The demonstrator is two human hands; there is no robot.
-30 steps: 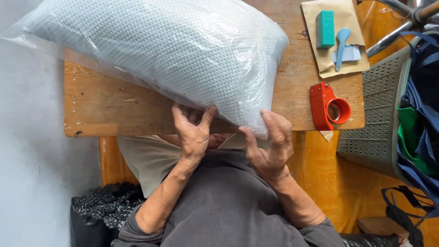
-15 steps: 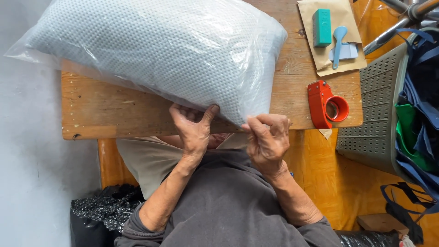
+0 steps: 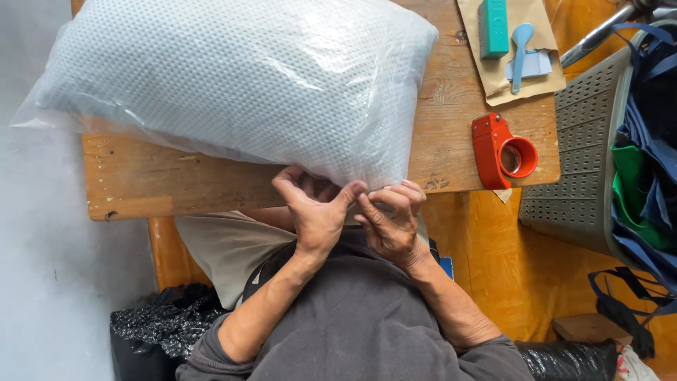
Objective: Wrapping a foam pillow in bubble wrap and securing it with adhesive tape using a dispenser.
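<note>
Hands pinch the plastic bag of a pillow at the near edge of a wooden surface.

Both hands meet at lower centre of the frame: the left hand (image 3: 317,212) and the right hand (image 3: 389,220) each close their fingertips on the loose clear plastic at the pillow's (image 3: 233,77) lower right corner, thumbs and fingers narrow around the film. The pale blue, dotted pillow fills the upper left and centre of the frame, lying across the wooden surface (image 3: 141,183) and overhanging its left end. At right of the pillow sits a red tape dispenser (image 3: 502,152) near the surface edge. Above it, in the upper right, a brown envelope (image 3: 536,83) carries a teal block (image 3: 492,27) and a light blue scraper (image 3: 523,51). A grey perforated basket (image 3: 585,162) stands at far right.
</note>
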